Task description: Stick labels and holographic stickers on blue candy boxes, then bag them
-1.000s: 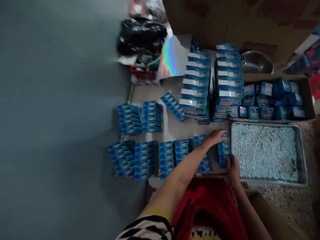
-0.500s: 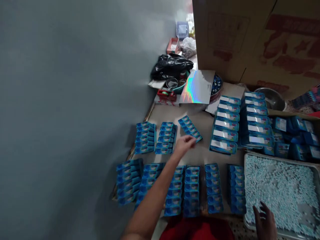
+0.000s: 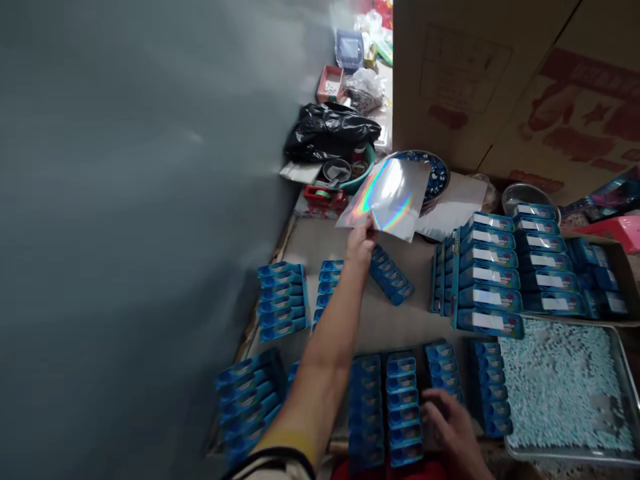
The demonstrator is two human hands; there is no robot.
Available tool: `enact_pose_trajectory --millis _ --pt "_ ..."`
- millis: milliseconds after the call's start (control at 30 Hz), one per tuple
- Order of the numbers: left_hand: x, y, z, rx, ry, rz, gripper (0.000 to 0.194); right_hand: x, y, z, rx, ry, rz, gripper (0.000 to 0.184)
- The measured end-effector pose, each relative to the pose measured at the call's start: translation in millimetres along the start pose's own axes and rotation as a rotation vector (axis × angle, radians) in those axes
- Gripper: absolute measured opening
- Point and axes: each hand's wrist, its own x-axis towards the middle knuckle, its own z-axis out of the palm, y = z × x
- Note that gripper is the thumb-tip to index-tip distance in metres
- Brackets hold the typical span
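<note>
My left hand (image 3: 361, 240) reaches forward over the table and pinches the near edge of a shiny silver sheet (image 3: 395, 193) with rainbow reflections. The sheet partly covers a round bowl of small blue pieces (image 3: 436, 175). Just below that hand, a slanted row of blue boxes (image 3: 391, 275) lies on the table. My right hand (image 3: 450, 423), blurred, is near the table's front edge with fingers apart and nothing visible in it. Close by are a row of blue boxes (image 3: 403, 407) to its left and another row (image 3: 443, 363) just beyond it, partly hidden by the fingers.
A metal tray of small pale-blue pieces (image 3: 560, 387) is at the right. Stacked blue packs with white labels (image 3: 487, 273) stand behind it. A large cardboard box (image 3: 475, 87) rises at the back; a grey wall (image 3: 125, 233) borders the left. A black plastic bag (image 3: 333, 130) lies farther back.
My left hand moved from the slanted row of boxes to the shiny sheet and took its edge; the sheet shifted nearer. My right hand moved left from the tray to the front rows.
</note>
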Motion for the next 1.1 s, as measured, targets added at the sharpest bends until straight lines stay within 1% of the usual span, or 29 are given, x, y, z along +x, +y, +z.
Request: enact_pose_trajectory --millis 33,100,133,167,200,267,300,333,367,400,433,467,500,533,567,600,633,667,700,733,767,800,867,900,933,1000,1033,1067,1100 --pt "-30 4 -30.7 0.024 0.032 0.023 0.026 13 -18 6 0.137 -0.095 0.037 0.068" --pt "-106 -1 -105.8 0.080 0.082 0.046 0.026 41 -54 20 0.415 -0.124 0.026 0.094" --pt "-149 -10 -146.9 0.103 0.115 0.047 0.027 54 -69 28 0.489 -0.121 -0.009 0.101" --pt "-193 -23 -187.8 0.141 0.158 0.045 0.028 65 -82 36 0.512 -0.124 -0.048 0.102" --pt "-237 -41 -226.8 0.245 0.207 0.031 0.031 74 -91 42 0.495 -0.129 -0.071 0.099" --pt "-319 -79 -294.4 0.440 0.260 -0.076 0.040 83 -96 51 0.408 -0.125 -0.079 0.086" --pt "-354 -95 -321.7 0.499 0.279 -0.121 0.043 83 -93 52 0.363 -0.123 -0.077 0.077" --pt "-385 -108 -344.9 0.539 0.300 -0.165 0.047 82 -87 50 0.323 -0.126 -0.074 0.069" --pt "-410 -114 -363.9 0.560 0.349 -0.180 0.049 78 -80 46 0.290 -0.137 -0.071 0.062" --pt "-430 -115 -379.1 0.582 0.437 -0.150 0.050 73 -71 40 0.264 -0.153 -0.067 0.058" --pt "-445 -110 -390.0 0.617 0.564 -0.077 0.050 68 -62 32 0.245 -0.179 -0.060 0.056" --pt "-455 -101 -396.2 0.673 0.719 0.044 0.048 63 -55 24 0.223 -0.211 -0.054 0.055" --pt "-459 -89 -397.1 0.776 0.876 0.212 0.044 58 -48 15 0.195 -0.251 -0.049 0.054" --pt "-458 -75 -392.3 0.902 0.973 0.381 0.041 53 -43 7 0.158 -0.294 -0.050 0.051" --pt "-452 -62 -381.8 1.039 0.928 0.532 0.039 50 -39 0 0.117 -0.341 -0.054 0.047" --pt "-439 -50 -366.6 1.155 0.775 0.652 0.038 46 -36 -5 0.075 -0.384 -0.062 0.043" --pt "-422 -40 -347.9 1.219 0.586 0.751 0.037 44 -34 -10 0.037 -0.422 -0.069 0.041" --pt "-401 -31 -327.8 1.270 0.412 0.808 0.036 42 -33 -13 0.009 -0.451 -0.071 0.041" --pt "-377 -25 -308.2 1.317 0.254 0.809 0.038 40 -33 -15 -0.006 -0.467 -0.067 0.041" --pt "-353 -22 -291.0 1.342 0.111 0.761 0.039 39 -33 -16 -0.011 -0.475 -0.060 0.041" --pt "-330 -20 -277.5 1.340 -0.030 0.676 0.039 39 -33 -18 -0.010 -0.474 -0.052 0.041" --pt "-310 -20 -268.5 1.334 -0.158 0.558 0.037 40 -34 -19 -0.008 -0.467 -0.049 0.041" --pt "-280 -23 -263.1 1.323 -0.315 0.354 0.035 41 -36 -23 -0.018 -0.444 -0.057 0.041" --pt "-272 -26 -265.2 1.317 -0.352 0.303 0.038 42 -37 -24 -0.031 -0.426 -0.067 0.042" --pt "-267 -28 -268.9 1.312 -0.361 0.294 0.045 43 -38 -25 -0.044 -0.404 -0.080 0.042" --pt "-265 -30 -276.9 1.285 -0.318 0.365 0.067 45 -39 -23 -0.046 -0.354 -0.096 0.042" --pt "-265 -31 -279.7 1.270 -0.284 0.407 0.074 47 -40 -21 -0.034 -0.332 -0.095 0.041" --pt "-265 -30 -281.5 1.262 -0.251 0.436 0.072 48 -40 -18 -0.018 -0.312 -0.089 0.040" --pt "-265 -28 -282.4 1.265 -0.223 0.455 0.064 50 -39 -15 -0.004 -0.293 -0.084 0.041"
